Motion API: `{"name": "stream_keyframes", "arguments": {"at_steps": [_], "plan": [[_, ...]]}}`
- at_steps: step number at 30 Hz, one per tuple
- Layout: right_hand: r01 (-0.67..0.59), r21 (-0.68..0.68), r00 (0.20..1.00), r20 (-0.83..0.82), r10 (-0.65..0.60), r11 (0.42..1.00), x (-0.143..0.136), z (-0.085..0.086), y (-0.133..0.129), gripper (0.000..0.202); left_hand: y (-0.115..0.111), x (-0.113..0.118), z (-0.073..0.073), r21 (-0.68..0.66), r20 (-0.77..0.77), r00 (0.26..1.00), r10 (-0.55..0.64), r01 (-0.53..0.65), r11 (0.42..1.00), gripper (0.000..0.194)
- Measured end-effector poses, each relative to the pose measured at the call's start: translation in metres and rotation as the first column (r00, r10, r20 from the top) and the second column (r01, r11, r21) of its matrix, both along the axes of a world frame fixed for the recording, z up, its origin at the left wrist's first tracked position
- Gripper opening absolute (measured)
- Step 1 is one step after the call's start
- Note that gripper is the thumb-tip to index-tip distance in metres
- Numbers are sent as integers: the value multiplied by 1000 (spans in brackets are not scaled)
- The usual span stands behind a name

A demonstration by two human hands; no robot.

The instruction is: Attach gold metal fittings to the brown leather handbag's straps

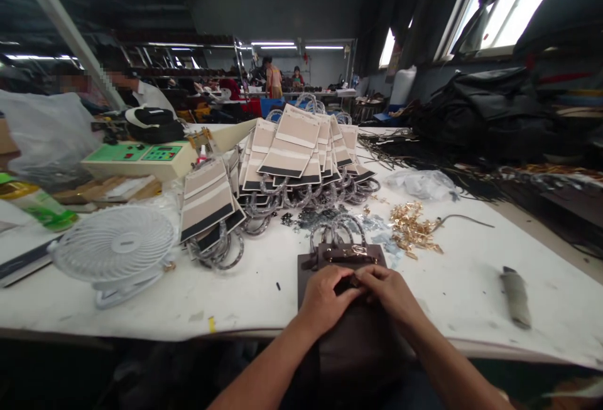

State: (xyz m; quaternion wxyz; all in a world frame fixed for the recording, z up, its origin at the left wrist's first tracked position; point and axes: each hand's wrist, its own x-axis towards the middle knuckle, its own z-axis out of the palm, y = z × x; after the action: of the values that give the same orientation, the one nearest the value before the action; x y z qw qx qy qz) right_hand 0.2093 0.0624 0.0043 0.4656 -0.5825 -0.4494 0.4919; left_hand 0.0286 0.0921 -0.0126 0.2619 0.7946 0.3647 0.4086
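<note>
A dark brown handbag (362,341) lies at the table's near edge, with wrapped handles (346,228) and gold-coloured hardware (355,250) at its top. Over its upper part, my left hand (325,297) has thumb and forefinger bent together around something small and dark. My right hand (384,287) meets it from the right, its fingertips pinched at the same spot. What the fingertips hold is too small and too covered to make out. Gold metal pieces (412,228) lie in a heap beyond my right hand. Small dark pieces (315,216) are scattered behind the bag.
Beige and black panels (292,140) with wrapped handles form a pile at the table's middle. A white fan (117,243) and a green-topped machine (141,156) are at left. A grey roll (516,297) lies at right. People (273,78) are in the background.
</note>
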Motion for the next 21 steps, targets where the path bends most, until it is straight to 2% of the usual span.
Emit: {"name": "stream_keyframes", "arguments": {"at_steps": [6,11,13,16,17,19,20,21], "plan": [[60,28,997,-53,-59,998,-1,-8,-6,48,0,1,2,-15,-1,1000,-17,17,1000,15],[135,119,991,-35,-132,984,-5,-11,-15,49,1,0,6,-64,42,999,-30,33,997,15],[128,130,991,30,-133,983,-5,-13,-17,47,0,-1,7,-74,49,998,-29,33,997,16],[81,142,971,211,-110,987,-3,-22,-24,45,-5,-3,6,-83,53,999,13,-8,996,17],[76,179,951,283,-125,981,-3,-27,-26,43,-8,-3,5,-84,52,998,33,-28,996,17],[61,352,881,421,-217,934,-5,-38,-27,35,-13,-2,-1,-93,46,998,31,-27,995,19],[56,433,836,473,-280,900,-8,-44,-25,28,-15,-1,-6,-98,47,999,22,-18,995,21],[45,467,831,474,-293,883,-12,-48,-22,19,-15,0,-10,-115,40,999,15,-11,993,23]]}}
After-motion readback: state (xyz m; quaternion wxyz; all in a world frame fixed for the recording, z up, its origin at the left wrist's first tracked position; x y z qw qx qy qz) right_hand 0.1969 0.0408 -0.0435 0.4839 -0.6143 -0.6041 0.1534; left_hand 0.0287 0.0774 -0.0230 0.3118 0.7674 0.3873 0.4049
